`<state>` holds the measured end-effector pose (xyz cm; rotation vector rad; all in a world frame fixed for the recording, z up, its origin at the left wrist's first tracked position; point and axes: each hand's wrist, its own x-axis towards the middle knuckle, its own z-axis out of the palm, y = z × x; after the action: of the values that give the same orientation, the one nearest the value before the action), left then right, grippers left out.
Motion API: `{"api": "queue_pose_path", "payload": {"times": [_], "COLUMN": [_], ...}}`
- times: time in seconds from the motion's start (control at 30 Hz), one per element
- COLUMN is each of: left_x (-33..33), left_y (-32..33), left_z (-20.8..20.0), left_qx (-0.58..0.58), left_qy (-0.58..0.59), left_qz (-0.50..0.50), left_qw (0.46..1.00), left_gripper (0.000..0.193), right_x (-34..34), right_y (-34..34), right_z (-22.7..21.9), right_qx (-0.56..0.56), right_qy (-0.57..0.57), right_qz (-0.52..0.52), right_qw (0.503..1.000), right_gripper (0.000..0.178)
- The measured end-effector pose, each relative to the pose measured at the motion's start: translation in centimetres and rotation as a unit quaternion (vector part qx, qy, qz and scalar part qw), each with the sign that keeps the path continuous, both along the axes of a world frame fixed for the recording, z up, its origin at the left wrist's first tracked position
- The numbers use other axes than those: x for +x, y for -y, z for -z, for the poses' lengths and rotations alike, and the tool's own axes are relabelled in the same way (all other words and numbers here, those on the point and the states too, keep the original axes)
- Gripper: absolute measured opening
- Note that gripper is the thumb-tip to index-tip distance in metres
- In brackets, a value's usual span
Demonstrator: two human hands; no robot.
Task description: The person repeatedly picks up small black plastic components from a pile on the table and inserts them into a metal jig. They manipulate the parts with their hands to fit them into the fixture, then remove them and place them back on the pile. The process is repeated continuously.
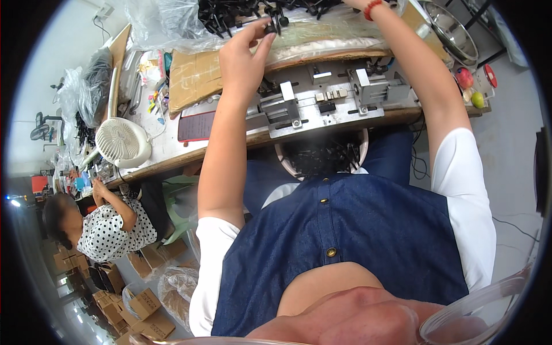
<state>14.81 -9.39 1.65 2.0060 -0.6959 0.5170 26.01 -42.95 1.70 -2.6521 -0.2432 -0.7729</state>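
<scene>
My left hand point(244, 60) reaches over the far side of the bench. Its thumb and forefinger close on a small black part with a rounded knob point(271, 27), at the edge of a heap of similar black parts point(230, 14). My right hand point(357, 3), with a red bead bracelet at the wrist, is at the top edge near the heap's right end. Its fingers are cut off by the picture. Between my forearms stands a metal fixture point(330, 115) with two upright blocks and a small black piece point(327, 107) in its middle.
A tub of black parts point(282, 161) sits at my lap below the bench edge. Left of the fixture are a phone point(195, 126), cardboard point(195, 80) and a white fan point(122, 142). A metal bowl point(454, 34) and fruit point(477, 100) are at right. Another person point(115, 230) sits at left.
</scene>
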Motion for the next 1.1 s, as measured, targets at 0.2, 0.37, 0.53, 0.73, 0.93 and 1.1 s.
{"api": "queue_pose_path", "payload": {"times": [0.2, 0.37, 0.53, 0.73, 0.93, 1.1], "left_x": [-1.6, -7.0, -12.8, -15.0, -14.4, -13.7], "left_y": [-2.4, -2.4, -1.0, 0.6, 2.1, 2.9], "left_z": [0.4, 0.4, 2.8, 6.9, 9.3, 10.3], "left_qx": [0.018, 0.0, -0.03, 0.017, 0.063, 0.064], "left_qy": [0.037, -0.005, -0.056, -0.082, -0.064, -0.028], "left_qz": [0.019, 0.031, 0.129, 0.098, 0.077, 0.074], "left_qw": [0.999, 1.0, 0.99, 0.992, 0.993, 0.995], "left_gripper": [0.025, 0.031, 0.028, 0.03, 0.023, 0.023], "right_x": [2.1, -2.9, -5.9, -8.1, -8.8, -12.1], "right_y": [-5.6, -7.8, -5.1, -3.4, -4.1, -5.0], "right_z": [0.6, 0.2, 0.0, -3.0, -3.3, -4.3], "right_qx": [-0.059, -0.159, -0.21, -0.345, -0.216, -0.008], "right_qy": [-0.15, -0.023, 0.007, 0.23, 0.236, 0.176], "right_qz": [-0.051, -0.169, -0.185, -0.077, -0.001, -0.021], "right_qw": [0.986, 0.972, 0.96, 0.907, 0.947, 0.984], "right_gripper": [0.036, 0.018, 0.015, 0.004, 0.015, 0.028]}}
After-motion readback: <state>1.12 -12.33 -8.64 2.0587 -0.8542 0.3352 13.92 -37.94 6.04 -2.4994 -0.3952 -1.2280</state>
